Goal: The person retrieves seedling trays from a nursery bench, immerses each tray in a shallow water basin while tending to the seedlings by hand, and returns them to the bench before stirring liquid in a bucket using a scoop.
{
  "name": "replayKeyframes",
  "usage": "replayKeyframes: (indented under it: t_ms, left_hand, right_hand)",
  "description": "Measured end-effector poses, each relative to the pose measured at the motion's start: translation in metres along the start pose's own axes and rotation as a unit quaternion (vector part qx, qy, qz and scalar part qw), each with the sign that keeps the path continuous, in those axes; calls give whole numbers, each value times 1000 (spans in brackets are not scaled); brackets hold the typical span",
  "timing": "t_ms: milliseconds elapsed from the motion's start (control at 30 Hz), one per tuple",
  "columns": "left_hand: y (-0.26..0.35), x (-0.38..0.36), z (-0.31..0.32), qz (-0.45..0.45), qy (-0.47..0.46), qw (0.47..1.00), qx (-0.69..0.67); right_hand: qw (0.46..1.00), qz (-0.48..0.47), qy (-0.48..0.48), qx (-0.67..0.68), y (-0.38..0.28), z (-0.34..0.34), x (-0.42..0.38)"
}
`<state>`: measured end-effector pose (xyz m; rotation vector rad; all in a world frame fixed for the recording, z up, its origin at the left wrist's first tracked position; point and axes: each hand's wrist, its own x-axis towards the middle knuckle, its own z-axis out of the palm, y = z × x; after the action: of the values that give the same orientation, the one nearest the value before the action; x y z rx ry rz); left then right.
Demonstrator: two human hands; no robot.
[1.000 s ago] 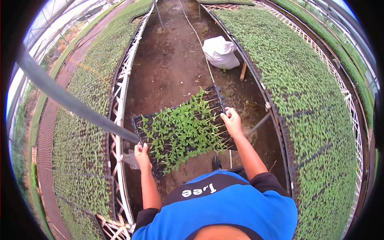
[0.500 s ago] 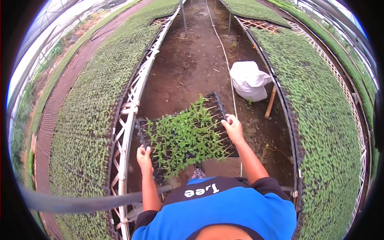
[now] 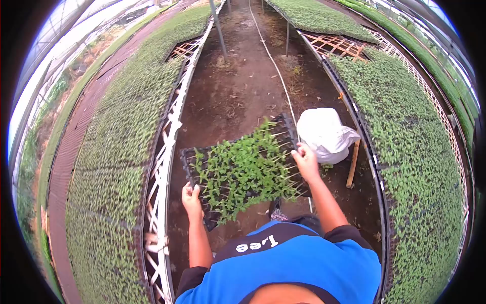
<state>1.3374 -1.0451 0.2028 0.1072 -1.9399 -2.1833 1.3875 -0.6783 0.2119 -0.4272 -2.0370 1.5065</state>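
A black seedling tray full of leafy green seedlings is held in front of my body, above the dirt aisle. My left hand grips its left edge, with the fingers curled at the rim. On the opposite edge, my right hand has its thumb and fingers closed on the rim. The tray sits slightly tilted, its right far corner farther from me. Many seedlings lean over, and pale stems show along the right side. The fingers beneath the tray are hidden.
Long benches of seedlings flank the aisle, a left bench and a right bench. A white sack stands by the right bench beside a wooden post. A pale hose runs along the dirt floor. Metal posts rise ahead.
The view has moved forward along the aisle, so the white sack appears closer and lower. Both hands still hold the tray, which has shifted slightly to the right in view.
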Motion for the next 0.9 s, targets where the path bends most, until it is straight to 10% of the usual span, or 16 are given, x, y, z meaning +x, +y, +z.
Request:
replayKeyframes:
  t_ms: [500,900]
  left_hand:
    - [-54,341,221,30,71,990,115]
    - [-94,651,603,9,-197,980,-4]
  right_hand:
    - [995,-37,-82,33,83,154,415]
    - [988,-35,134,-61,123,62,767]
